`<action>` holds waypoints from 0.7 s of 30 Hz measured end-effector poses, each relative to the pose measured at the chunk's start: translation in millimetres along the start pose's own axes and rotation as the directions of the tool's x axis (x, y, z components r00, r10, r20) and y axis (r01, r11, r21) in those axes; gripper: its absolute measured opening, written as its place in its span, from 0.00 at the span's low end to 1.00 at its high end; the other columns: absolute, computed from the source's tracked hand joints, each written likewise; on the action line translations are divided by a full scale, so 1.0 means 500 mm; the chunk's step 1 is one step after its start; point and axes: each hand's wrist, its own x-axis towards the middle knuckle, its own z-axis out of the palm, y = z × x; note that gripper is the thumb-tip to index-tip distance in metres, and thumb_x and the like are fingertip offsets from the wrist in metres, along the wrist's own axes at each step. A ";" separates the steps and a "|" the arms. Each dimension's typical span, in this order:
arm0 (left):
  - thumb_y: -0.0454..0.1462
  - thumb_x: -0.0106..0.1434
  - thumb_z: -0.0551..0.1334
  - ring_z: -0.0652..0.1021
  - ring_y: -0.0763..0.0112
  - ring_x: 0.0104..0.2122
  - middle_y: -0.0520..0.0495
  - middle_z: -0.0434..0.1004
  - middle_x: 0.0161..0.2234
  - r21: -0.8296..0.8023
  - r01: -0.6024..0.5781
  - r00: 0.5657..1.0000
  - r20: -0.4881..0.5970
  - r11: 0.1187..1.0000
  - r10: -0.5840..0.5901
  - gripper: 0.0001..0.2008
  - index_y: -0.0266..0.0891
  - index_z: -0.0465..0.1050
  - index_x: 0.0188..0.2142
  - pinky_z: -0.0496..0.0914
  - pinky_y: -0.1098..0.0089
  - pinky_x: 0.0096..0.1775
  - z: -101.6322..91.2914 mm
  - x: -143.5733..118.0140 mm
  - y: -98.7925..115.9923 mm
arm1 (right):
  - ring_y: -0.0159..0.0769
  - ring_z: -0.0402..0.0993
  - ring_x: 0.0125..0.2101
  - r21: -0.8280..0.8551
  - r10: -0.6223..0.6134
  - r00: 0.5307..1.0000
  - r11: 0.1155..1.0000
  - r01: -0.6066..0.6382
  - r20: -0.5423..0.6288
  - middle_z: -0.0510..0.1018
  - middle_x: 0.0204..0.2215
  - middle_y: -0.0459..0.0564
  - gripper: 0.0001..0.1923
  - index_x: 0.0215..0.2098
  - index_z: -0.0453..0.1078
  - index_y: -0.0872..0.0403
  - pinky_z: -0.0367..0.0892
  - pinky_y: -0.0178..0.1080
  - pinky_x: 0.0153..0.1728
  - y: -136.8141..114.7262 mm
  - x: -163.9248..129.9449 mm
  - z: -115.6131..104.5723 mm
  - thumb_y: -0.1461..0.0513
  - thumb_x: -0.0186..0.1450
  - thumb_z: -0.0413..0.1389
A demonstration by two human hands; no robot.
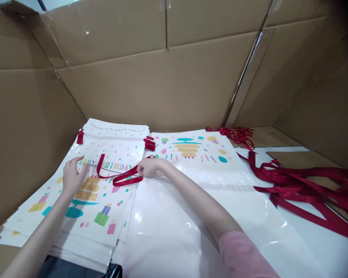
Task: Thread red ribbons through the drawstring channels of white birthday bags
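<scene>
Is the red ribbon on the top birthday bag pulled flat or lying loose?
Loose. The red ribbon curves in a slack loop across the top birthday bag; the right hand pinches one end, the left hand presses the bag.

The printed birthday bags (pixel 98 200) are of glossy white plastic film that gives bright reflections, the red ribbon (pixel 118 178) and the loose ribbons (pixel 301 185) look like smooth satin cloth with a soft shine, and the walls (pixel 168 81) around are matt brown cardboard — joined with shiny clear tape.
</scene>
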 end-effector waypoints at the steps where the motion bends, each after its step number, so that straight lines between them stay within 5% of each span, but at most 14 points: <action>1: 0.44 0.62 0.56 0.68 0.49 0.53 0.42 0.69 0.50 -0.054 0.083 0.996 0.048 0.995 -0.080 0.20 0.37 0.66 0.50 0.62 0.53 0.54 -0.003 0.003 -0.024 | 0.39 0.69 0.36 0.000 0.000 1.000 1.000 0.000 0.000 0.75 0.32 0.47 0.08 0.27 0.69 0.55 0.53 0.48 0.47 -0.003 -0.003 -0.002 0.68 0.50 0.49; 3: 0.43 0.61 0.57 0.70 0.53 0.52 0.44 0.70 0.51 -0.210 0.211 0.976 0.105 0.955 -0.192 0.19 0.37 0.65 0.50 0.63 0.56 0.55 -0.003 0.003 -0.054 | 0.39 0.69 0.37 0.002 -0.003 1.000 1.000 0.003 0.000 0.75 0.32 0.47 0.08 0.26 0.68 0.55 0.54 0.48 0.47 -0.008 -0.007 -0.004 0.69 0.50 0.49; 6: 0.41 0.60 0.58 0.71 0.58 0.52 0.45 0.72 0.51 -0.337 0.255 0.963 0.175 0.906 -0.206 0.20 0.39 0.65 0.50 0.64 0.59 0.55 0.002 -0.006 -0.060 | 0.38 0.68 0.36 0.007 -0.004 1.000 1.000 0.004 -0.003 0.74 0.32 0.47 0.08 0.25 0.68 0.55 0.54 0.49 0.47 -0.010 -0.010 -0.006 0.69 0.50 0.48; 12: 0.44 0.58 0.59 0.68 0.56 0.55 0.44 0.67 0.56 -0.272 0.282 0.958 0.130 0.920 -0.256 0.21 0.41 0.65 0.50 0.62 0.56 0.57 0.015 -0.010 -0.039 | 0.37 0.67 0.34 0.014 -0.008 1.000 1.000 0.008 -0.011 0.72 0.28 0.46 0.08 0.24 0.67 0.55 0.53 0.50 0.48 -0.009 -0.013 -0.006 0.69 0.50 0.48; 21: 0.42 0.59 0.59 0.68 0.55 0.56 0.40 0.65 0.57 -0.241 0.303 0.948 0.169 0.922 -0.268 0.27 0.36 0.60 0.56 0.65 0.59 0.53 0.034 0.007 -0.075 | 0.36 0.67 0.35 0.025 -0.006 1.000 1.000 0.006 -0.007 0.73 0.30 0.47 0.10 0.28 0.71 0.55 0.51 0.51 0.51 -0.009 -0.011 -0.008 0.69 0.52 0.49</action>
